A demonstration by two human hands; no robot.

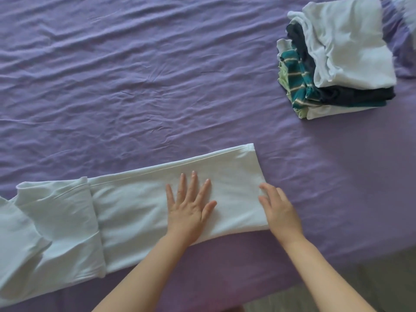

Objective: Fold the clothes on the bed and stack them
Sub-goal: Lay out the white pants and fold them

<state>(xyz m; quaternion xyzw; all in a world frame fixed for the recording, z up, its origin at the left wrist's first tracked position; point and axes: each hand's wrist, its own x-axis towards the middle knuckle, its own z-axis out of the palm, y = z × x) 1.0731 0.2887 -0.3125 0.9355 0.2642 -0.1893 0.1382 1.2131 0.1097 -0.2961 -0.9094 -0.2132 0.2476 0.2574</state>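
A pale white shirt (126,206) lies folded into a long strip across the lower left of the frame on the purple bed sheet (135,75). The left hand (190,204) presses flat on it, fingers straight and spread. The right hand (279,208) grips the strip's right end, fingers curled over the edge. In the upper right sits a stack of folded clothes (337,59), white on top.

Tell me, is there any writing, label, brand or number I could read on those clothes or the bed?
None: no text can be read anywhere.
White garment under the left hand and right hand: plain, no tag visible.
Stack of folded clothes: only stripes, no print.
Purple sheet: plain.
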